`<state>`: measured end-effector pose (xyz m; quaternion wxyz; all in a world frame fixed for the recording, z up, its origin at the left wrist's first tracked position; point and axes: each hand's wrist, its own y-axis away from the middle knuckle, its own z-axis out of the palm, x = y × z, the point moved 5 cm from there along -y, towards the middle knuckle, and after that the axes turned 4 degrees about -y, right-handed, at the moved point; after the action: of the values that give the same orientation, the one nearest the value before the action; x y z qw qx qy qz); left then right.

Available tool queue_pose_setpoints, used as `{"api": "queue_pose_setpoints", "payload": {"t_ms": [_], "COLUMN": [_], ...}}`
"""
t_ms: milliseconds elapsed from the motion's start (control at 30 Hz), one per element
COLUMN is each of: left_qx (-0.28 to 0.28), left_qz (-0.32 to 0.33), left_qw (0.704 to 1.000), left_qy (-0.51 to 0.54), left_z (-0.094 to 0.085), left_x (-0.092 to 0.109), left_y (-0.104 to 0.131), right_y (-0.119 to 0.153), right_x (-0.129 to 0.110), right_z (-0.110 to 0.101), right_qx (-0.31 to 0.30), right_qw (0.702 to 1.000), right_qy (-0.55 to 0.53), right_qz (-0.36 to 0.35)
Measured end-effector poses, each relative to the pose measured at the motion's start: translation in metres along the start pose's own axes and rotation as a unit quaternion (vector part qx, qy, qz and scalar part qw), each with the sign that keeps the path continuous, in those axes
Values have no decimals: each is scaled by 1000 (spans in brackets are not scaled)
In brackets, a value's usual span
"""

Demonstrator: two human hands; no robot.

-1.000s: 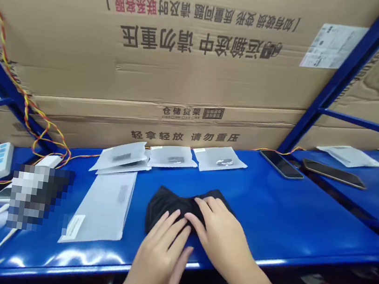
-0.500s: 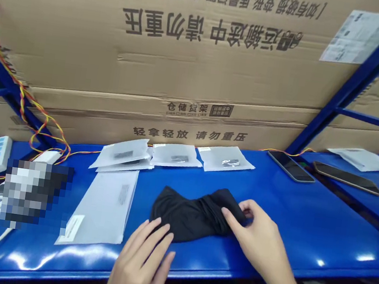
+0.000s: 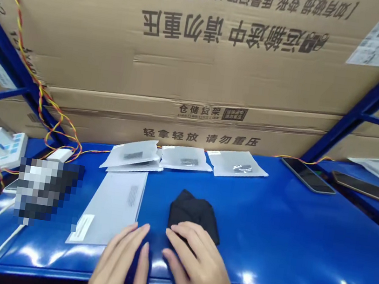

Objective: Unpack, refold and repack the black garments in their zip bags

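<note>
Blue metal shelf carries a folded black garment just right of a flat grey mailer bag. Right hand lies on its near edge, fingers spread; left hand rests flat beside, fingers loosely together. Released unevenly, the springy fold could open.

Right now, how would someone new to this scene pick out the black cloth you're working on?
Look at the blue shelf in front of the cardboard boxes. Near its front edge, right of the long white bag, lies the folded black cloth, with the right hand resting on its near edge. It is the only dark, soft item; the neighbours are flat pale packets.
</note>
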<state>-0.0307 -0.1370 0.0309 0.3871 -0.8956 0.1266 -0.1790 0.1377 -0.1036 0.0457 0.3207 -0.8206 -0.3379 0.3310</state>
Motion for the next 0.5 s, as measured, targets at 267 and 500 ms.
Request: {"api": "queue_pose_setpoints", "payload": {"t_ms": [267,500], "left_qx": [-97,-187], "left_qz": [-81,-10], "left_qw": [969,958], "left_qy": [-211,-219], "left_z": [16,14], "left_x": [-52,-45], "left_y": [-49,-41], "right_y": [-5,37], "right_x": [30,28], "right_z": [-4,4], "right_qx": [-108,-189], "right_qw": [988,977], "right_qy": [100,75], "right_qz": [35,-60]}}
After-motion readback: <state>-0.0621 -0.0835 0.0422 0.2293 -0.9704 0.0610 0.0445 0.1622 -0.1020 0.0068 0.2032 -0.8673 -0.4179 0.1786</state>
